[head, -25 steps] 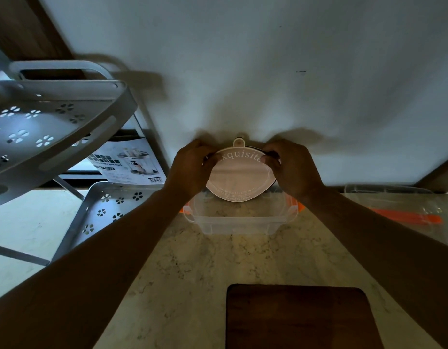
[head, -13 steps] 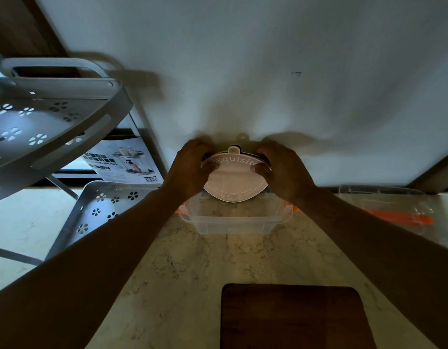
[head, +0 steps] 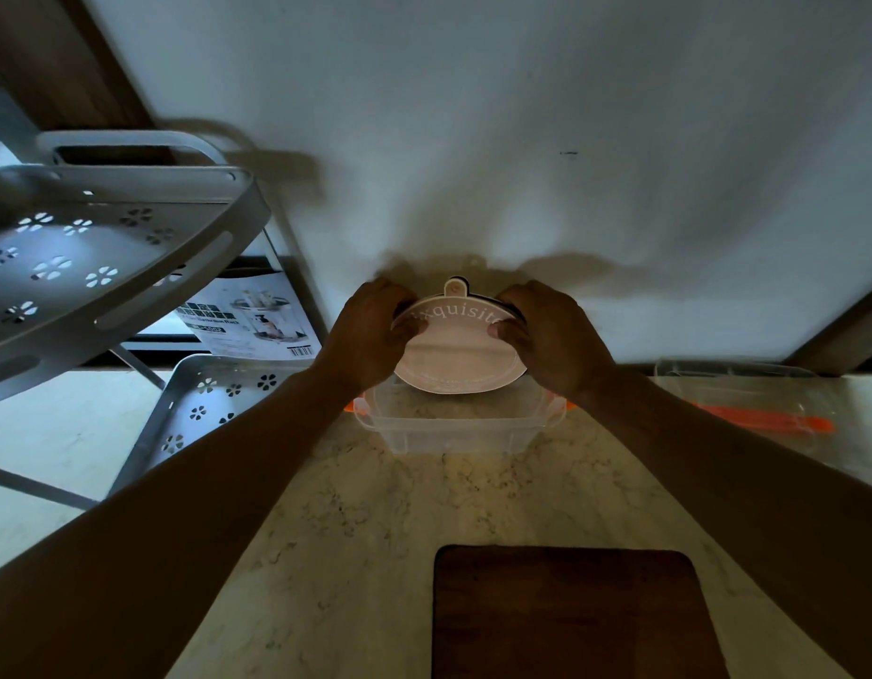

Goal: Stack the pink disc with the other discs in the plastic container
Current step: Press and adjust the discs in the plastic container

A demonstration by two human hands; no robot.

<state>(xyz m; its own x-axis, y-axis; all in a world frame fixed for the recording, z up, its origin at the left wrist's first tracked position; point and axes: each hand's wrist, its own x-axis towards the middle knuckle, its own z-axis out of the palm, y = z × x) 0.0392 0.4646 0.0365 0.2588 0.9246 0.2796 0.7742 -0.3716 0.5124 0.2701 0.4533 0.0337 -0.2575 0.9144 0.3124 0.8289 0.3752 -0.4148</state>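
Hands, left (head: 370,335) and right (head: 554,335), pinch opposite edges of the pink disc (head: 458,355), which I lower tilted into the plastic container (head: 453,431), seating it flush against any discs behind.

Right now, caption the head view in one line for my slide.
Both hands, left hand and right hand, hold a tilted pink disc over the clear plastic container on the marble counter.
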